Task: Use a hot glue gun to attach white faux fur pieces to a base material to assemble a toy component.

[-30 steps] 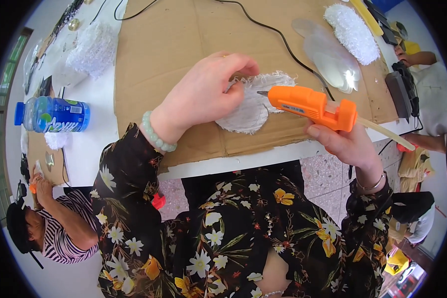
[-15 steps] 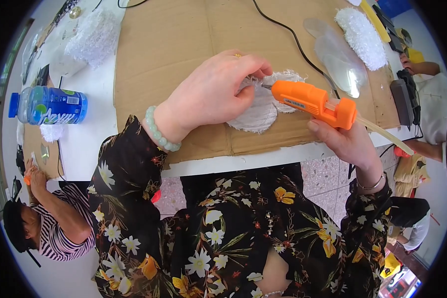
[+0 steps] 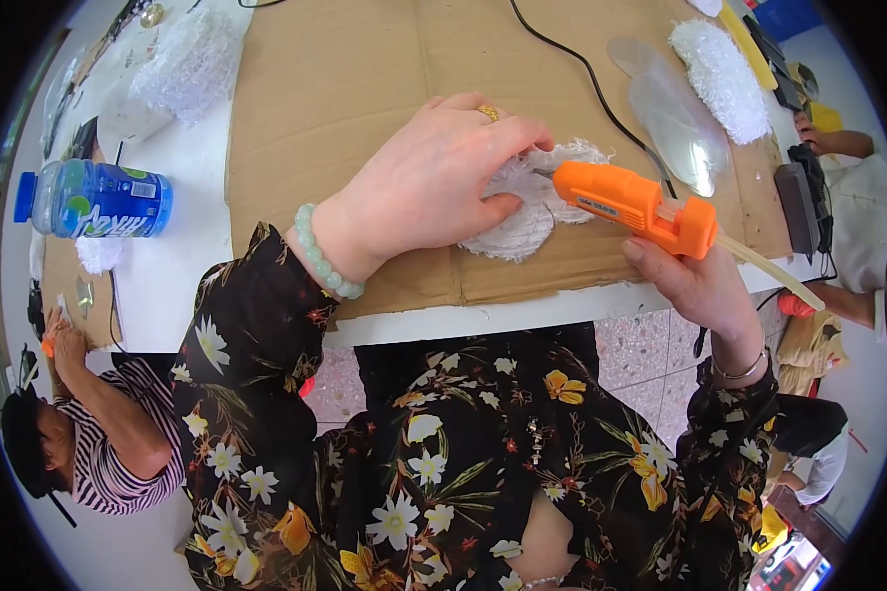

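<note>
the right grip was closed around an orange glue gun from below, its nozzle pointing left toward a frayed white cloth. that cloth lay on brown cardboard spread over the white worktop, partly hidden beneath the left grip. there the thumb and forefinger stood apart at the cloth; i could not tell whether the hidden fingers held it. a clear plastic piece and a fluffy white pad lay beyond the gun, and a blue-capped bottle was on the left.
</note>
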A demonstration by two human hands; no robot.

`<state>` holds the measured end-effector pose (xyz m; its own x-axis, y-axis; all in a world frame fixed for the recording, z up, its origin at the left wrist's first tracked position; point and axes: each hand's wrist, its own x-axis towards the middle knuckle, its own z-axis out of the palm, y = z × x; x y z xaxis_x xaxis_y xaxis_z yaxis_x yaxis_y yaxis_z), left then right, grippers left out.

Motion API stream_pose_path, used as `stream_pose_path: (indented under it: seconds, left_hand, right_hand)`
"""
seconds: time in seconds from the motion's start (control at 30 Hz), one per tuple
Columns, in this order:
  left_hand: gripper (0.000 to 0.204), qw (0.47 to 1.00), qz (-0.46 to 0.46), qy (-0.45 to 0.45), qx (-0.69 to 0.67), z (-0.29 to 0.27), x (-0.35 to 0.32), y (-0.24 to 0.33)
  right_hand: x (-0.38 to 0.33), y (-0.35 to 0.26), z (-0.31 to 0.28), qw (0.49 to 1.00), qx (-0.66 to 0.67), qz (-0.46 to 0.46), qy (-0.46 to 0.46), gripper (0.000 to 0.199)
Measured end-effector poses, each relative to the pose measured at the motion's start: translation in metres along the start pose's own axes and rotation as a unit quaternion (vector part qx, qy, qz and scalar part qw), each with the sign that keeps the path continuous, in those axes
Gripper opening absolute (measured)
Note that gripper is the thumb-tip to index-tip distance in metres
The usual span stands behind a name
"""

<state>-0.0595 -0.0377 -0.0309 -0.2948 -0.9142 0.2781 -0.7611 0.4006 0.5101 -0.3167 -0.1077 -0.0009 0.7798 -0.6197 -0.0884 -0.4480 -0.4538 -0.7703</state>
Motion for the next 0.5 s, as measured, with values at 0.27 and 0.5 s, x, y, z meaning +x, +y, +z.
stream_pose_path:
  seconds: [0.27, 0.5]
  left_hand:
    - [0.045, 1.0, 0.003, 0.008, 0.0, 0.0, -0.002, 0.0]
    - [0.045, 1.0, -0.008, 0.007, 0.009, -0.004, -0.004, 0.002]
  right_hand:
    - [-0.004, 0.005, -0.006, 0.999, -0.034, 0.002, -0.041, 0.024]
    - [0.005, -0.004, -0.002, 0.997, -0.064, -0.028, -0.044, 0.022]
